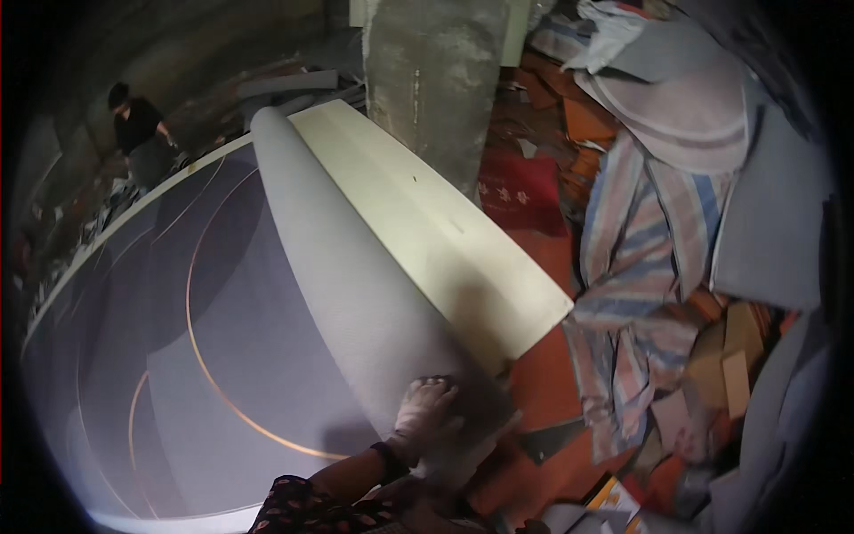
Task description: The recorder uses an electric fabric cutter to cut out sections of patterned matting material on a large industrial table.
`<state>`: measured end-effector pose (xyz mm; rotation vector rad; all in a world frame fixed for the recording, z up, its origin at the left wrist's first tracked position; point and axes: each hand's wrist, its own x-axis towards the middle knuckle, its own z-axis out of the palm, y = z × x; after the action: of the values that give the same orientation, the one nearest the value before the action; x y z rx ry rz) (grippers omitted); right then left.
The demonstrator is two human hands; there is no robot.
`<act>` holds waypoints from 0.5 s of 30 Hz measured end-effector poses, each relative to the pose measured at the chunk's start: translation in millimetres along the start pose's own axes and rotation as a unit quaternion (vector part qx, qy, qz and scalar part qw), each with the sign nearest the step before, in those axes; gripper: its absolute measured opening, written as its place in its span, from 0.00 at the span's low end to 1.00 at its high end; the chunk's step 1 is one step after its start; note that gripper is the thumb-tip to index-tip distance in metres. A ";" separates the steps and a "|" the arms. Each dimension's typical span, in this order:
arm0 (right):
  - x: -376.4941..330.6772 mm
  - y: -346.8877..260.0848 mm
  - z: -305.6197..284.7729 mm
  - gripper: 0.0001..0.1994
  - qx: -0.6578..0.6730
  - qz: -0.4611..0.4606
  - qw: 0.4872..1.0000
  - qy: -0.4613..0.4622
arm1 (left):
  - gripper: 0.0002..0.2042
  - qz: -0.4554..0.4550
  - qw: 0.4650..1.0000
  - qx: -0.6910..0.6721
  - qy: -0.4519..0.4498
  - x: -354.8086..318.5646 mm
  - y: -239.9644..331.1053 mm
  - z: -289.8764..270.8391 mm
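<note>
A large grey rug [258, 356] with curved darker patches and thin gold arcs lies spread over a cream-topped table [427, 205]. Its right side is turned over into a long roll [356, 258] that shows the plain light-grey backing. My left hand [425, 411], in a pale glove with a dark band at the wrist, lies on the near end of this roll, fingers on the backing. Just below it is a blurred whitish shape [455, 458], perhaps my right gloved hand; its fingers cannot be made out.
A concrete pillar [436, 89] stands behind the table. Striped woven sheeting [636, 240], grey carpet pieces [765, 222], a red bag [520, 196] and cardboard [734, 356] litter the right side. At the far left a person [142, 133] in dark clothes stands beyond the table edge.
</note>
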<state>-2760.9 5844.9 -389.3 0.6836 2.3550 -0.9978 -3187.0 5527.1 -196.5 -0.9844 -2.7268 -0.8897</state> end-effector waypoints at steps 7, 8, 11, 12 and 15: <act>120.8 -51.1 -157.0 0.18 0.020 0.034 0.999 0.003 | 0.31 0.061 0.983 -0.125 -0.123 242.3 53.9 102.9; 136.8 -58.5 -180.3 0.18 0.016 0.026 1.000 -0.005 | 0.29 0.099 0.969 -0.224 -0.035 261.2 58.7 133.5; 178.3 -69.9 -257.0 0.17 0.022 0.022 0.999 0.006 | 0.32 0.162 0.964 -0.208 -0.018 324.9 121.9 67.9; 198.6 -78.8 -276.4 0.17 0.017 0.008 1.000 0.000 | 0.32 0.161 0.966 -0.200 -0.015 330.3 108.0 72.8; 260.8 -100.7 -324.9 0.17 0.001 -0.041 0.999 -0.032 | 0.27 0.040 0.985 -0.049 0.162 306.9 59.1 65.1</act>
<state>-3096.9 6094.4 -296.7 0.5506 2.3431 -1.0421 -3385.3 5769.0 -132.7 -0.8709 -2.3774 -1.0734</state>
